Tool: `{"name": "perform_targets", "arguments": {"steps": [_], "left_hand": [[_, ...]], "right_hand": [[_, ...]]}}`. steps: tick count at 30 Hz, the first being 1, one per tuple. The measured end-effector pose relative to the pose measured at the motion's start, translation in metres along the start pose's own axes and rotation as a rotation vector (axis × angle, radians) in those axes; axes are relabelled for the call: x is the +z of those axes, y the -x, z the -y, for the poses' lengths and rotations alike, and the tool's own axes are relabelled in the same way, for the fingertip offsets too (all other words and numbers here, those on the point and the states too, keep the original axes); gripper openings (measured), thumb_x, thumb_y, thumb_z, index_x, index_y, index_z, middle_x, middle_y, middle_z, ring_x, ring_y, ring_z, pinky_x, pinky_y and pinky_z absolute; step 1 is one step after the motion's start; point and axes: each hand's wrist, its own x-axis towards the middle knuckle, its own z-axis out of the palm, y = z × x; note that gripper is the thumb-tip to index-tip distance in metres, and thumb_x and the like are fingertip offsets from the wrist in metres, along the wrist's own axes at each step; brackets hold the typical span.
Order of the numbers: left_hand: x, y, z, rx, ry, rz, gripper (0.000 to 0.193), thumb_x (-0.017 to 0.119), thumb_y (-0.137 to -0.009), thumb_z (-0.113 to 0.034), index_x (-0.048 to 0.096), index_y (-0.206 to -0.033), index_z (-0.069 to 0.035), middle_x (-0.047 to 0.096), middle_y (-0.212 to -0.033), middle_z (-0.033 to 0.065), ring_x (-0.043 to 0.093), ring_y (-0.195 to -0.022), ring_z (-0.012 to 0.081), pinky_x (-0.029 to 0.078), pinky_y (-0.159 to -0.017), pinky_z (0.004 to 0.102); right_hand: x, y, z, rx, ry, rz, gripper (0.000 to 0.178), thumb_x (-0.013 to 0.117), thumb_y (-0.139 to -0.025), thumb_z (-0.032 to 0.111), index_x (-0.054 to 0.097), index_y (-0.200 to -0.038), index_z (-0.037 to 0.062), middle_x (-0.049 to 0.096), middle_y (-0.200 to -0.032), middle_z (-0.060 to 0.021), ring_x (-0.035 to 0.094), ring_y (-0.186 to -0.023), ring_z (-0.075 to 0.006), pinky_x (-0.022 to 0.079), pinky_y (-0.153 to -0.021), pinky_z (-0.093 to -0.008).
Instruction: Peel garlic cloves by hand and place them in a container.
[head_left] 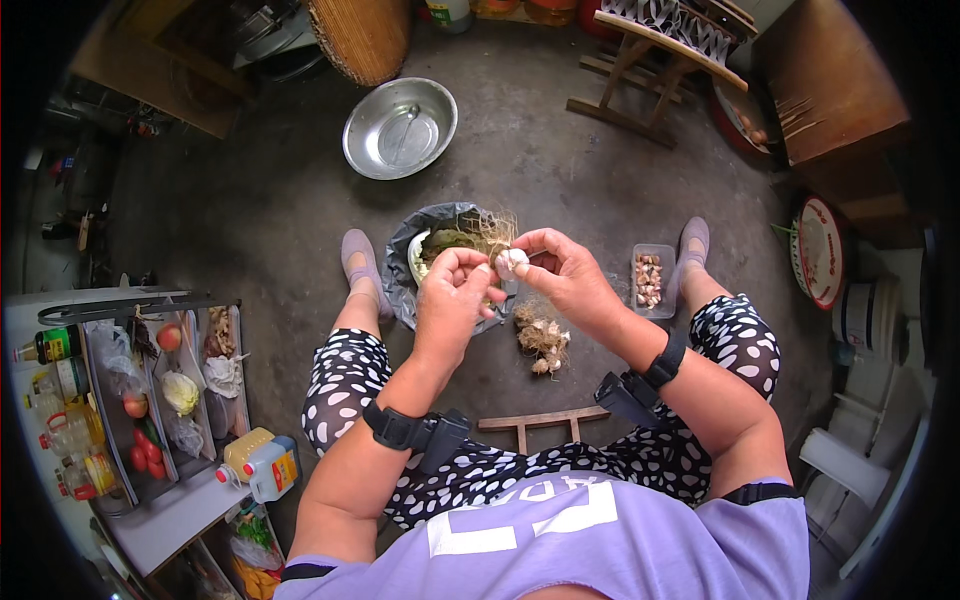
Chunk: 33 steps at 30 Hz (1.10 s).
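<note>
A white-and-purple garlic bulb (pixel 511 263) is pinched between the thumb and forefinger of my right hand (pixel 575 278). Close against its left side, my left hand (pixel 452 292) has its thumb and forefinger drawn together; what lies between the tips is too small to tell. Dry roots (pixel 495 228) show just beyond the fingers. Below the hands stands a grey-black bag-lined bin (pixel 398 255) with leafy scraps in it. A heap of rooted garlic bulbs (pixel 543 340) lies on the floor near me. Loose cloves fill part of a clear plastic box (pixel 654 252) by my right foot.
A metal basin (pixel 400 128) with a spoon-like utensil stands ahead. A wooden folding stool (pixel 640 75) is at the far right, with a round enamel tray (pixel 818 252) nearer. To my left, a shelf unit (pixel 170 520) holds bottles and vegetables, with jugs (pixel 262 465) beside it.
</note>
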Motion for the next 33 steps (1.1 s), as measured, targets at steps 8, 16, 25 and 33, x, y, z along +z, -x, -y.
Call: {"name": "perform_targets", "arguments": {"steps": [8,16,25,33], "left_hand": [[-0.002,-0.001,0.001,0.049,-0.058,0.051,0.012,0.059,-0.087,-0.011,0.057,-0.091,0.000,0.064,-0.083,0.0081,0.063,-0.072,0.0130,0.050,-0.059,0.0214],[-0.003,0.000,0.003,0.020,0.042,0.017,0.008,0.057,-0.087,-0.006,0.059,-0.088,0.002,0.064,-0.085,0.0074,0.062,-0.072,0.0112,0.050,-0.059,0.0217],[0.001,0.000,0.006,0.184,-0.076,-0.011,0.006,0.060,-0.085,-0.007,0.058,-0.084,-0.002,0.063,-0.081,0.0036,0.061,-0.067,0.0093,0.050,-0.057,0.0209],[-0.007,-0.006,0.012,0.148,-0.308,-0.090,0.007,0.053,-0.087,-0.001,0.052,-0.080,-0.002,0.061,-0.076,0.0068,0.061,-0.067,0.0103,0.050,-0.058,0.0214]], "right_hand": [[0.008,0.002,-0.001,-0.098,0.099,-0.026,0.015,0.061,-0.084,0.004,0.055,-0.097,-0.0013,0.050,-0.095,-0.0045,0.057,-0.082,-0.0100,0.048,-0.073,-0.0241],[0.006,0.003,-0.005,-0.090,0.070,-0.053,0.015,0.061,-0.082,0.002,0.055,-0.097,-0.0010,0.051,-0.096,-0.0050,0.056,-0.082,-0.0103,0.048,-0.073,-0.0247],[0.007,0.002,-0.004,-0.092,0.084,-0.045,0.017,0.060,-0.083,0.003,0.054,-0.098,-0.0013,0.054,-0.095,-0.0047,0.057,-0.082,-0.0104,0.048,-0.075,-0.0250],[0.001,0.002,0.008,0.070,-0.125,0.066,0.020,0.060,-0.085,0.008,0.053,-0.103,0.0012,0.059,-0.096,-0.0031,0.055,-0.087,-0.0093,0.046,-0.076,-0.0247]]}}
